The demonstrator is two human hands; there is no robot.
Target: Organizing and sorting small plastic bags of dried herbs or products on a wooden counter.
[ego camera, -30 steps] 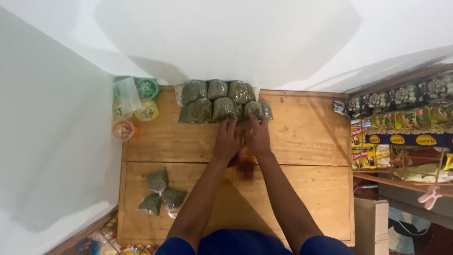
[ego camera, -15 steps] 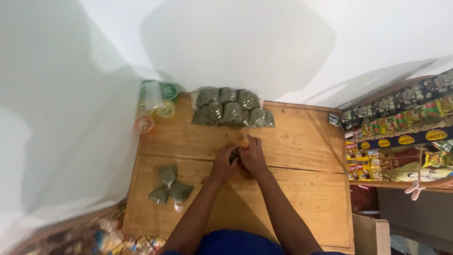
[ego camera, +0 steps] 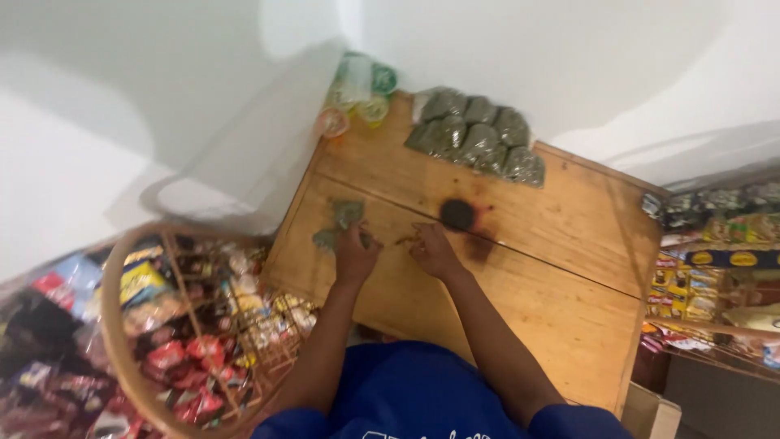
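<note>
Fingers of my left hand are closing on small green herb packets at bench edge; right hand fingers are resting loosely curled, holding nothing I can see, near dark round lid.

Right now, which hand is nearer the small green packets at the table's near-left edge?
Left. The left hand rests against the small green packets; the right hand lies apart from them, nearer the dark round patch.
</note>
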